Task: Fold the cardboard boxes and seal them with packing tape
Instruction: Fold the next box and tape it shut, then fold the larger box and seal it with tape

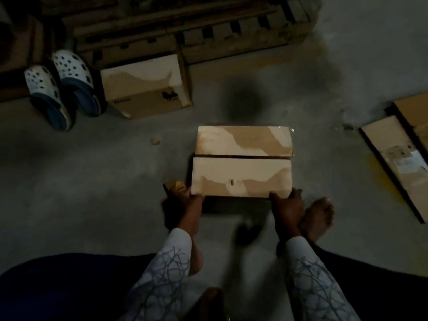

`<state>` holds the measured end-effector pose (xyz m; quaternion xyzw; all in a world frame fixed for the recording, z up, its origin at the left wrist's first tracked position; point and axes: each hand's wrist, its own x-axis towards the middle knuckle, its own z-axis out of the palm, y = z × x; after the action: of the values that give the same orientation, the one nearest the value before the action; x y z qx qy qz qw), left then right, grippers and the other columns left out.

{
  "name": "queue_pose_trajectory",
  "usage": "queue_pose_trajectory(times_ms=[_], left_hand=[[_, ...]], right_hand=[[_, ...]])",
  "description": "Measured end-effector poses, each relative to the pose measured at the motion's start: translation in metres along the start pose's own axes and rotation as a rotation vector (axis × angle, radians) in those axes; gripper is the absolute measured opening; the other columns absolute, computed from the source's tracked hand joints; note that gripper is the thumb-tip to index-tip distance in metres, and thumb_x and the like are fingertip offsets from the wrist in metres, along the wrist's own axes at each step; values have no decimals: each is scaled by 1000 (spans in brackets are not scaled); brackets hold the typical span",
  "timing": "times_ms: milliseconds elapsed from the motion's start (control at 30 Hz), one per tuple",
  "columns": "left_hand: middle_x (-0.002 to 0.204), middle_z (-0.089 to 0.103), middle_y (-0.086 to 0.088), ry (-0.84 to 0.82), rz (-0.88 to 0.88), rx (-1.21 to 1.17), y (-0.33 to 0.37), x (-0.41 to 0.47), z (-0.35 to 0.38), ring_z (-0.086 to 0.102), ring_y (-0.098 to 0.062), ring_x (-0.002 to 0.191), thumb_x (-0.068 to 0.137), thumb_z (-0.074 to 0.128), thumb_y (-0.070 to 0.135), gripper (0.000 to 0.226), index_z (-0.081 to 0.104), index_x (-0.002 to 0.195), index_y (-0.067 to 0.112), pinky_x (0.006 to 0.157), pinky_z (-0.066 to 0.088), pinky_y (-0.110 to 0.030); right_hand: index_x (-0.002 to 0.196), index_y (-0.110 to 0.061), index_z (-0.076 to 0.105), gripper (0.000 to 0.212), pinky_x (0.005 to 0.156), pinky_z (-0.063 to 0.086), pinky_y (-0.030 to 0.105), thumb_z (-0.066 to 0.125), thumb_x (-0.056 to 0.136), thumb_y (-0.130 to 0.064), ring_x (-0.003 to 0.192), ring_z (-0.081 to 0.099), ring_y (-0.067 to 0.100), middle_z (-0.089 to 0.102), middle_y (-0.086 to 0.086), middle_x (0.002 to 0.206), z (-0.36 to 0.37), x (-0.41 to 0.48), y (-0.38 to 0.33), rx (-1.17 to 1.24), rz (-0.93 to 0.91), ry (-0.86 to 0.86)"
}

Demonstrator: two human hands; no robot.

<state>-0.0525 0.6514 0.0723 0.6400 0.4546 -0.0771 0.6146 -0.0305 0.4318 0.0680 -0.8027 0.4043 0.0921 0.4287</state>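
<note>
A cardboard box (242,161) stands on the concrete floor in the middle of the head view. Its two top flaps are folded down with a narrow dark gap between them. My left hand (185,205) grips the near left corner of the box, and a brownish tape roll (174,187) shows just beside the fingers. At the near right corner my right hand (287,205) holds the box with the thumb on top of the flap.
A second closed box (143,86) sits at the back left beside a pair of white and blue clogs (62,86). Flattened cardboard (398,156) lies at the right edge. Wooden pallets (185,26) run along the back. A bare foot (317,216) rests near my right hand.
</note>
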Motion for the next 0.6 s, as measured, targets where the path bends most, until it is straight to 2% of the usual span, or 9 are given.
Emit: queue_pose_trajectory(times_ms=[67,133,233,333,400,467,533,567,600], left_hand=[[134,57,-17,24,45,-8,20,31,14,54,-32,123,94,55,-5,40,56,133,3,99,45,-33],[134,55,-18,21,91,-21,42,63,31,53,-30,121,92,54,-11,52,47,142,1,96,44,-30],[133,56,-20,28,180,-83,73,121,51,56,-31,115,89,55,-14,59,43,145,2,96,47,-34],[115,58,-2,33,250,-116,110,165,68,55,-20,102,90,55,-12,52,50,139,4,80,49,-18],[115,52,3,100,258,-144,132,191,76,51,-15,103,90,60,-6,46,54,133,7,85,45,-20],[123,53,-2,134,241,-195,146,214,85,52,-14,102,90,61,-3,47,51,136,4,90,45,-26],[105,57,7,95,264,-272,152,229,94,55,1,85,92,57,-6,37,54,128,3,83,47,-18],[96,52,15,84,266,-291,154,237,98,53,8,77,93,56,-7,32,56,122,7,79,47,-13],[92,49,17,84,263,-336,158,240,100,56,9,75,92,57,-7,30,59,118,7,78,49,-13]], right_hand=[[122,-12,61,49,94,51,46,77,77,-26,111,61,38,66,16,120,18,26,-31,23,-55,16],[124,-14,61,51,96,50,44,77,78,-29,112,61,36,65,14,122,41,55,-66,48,-89,38],[126,-16,61,52,97,51,42,77,78,-29,112,62,33,66,11,123,78,102,-117,129,-147,58],[123,-16,62,50,96,52,44,77,77,-31,110,64,29,67,9,120,113,148,-164,190,-244,73],[119,-17,63,49,94,54,45,76,76,-34,108,65,28,68,7,117,133,175,-192,192,-307,67],[117,-18,64,45,92,55,43,75,77,-37,106,66,25,69,5,115,150,197,-214,191,-353,55],[115,-19,64,44,89,56,43,73,78,-41,103,66,24,69,3,113,162,212,-228,175,-415,80],[114,-20,64,44,88,56,42,72,78,-44,102,65,23,68,2,112,167,218,-233,164,-443,94],[114,-20,63,44,87,56,41,72,79,-45,101,65,22,67,2,112,172,223,-238,164,-465,106]])
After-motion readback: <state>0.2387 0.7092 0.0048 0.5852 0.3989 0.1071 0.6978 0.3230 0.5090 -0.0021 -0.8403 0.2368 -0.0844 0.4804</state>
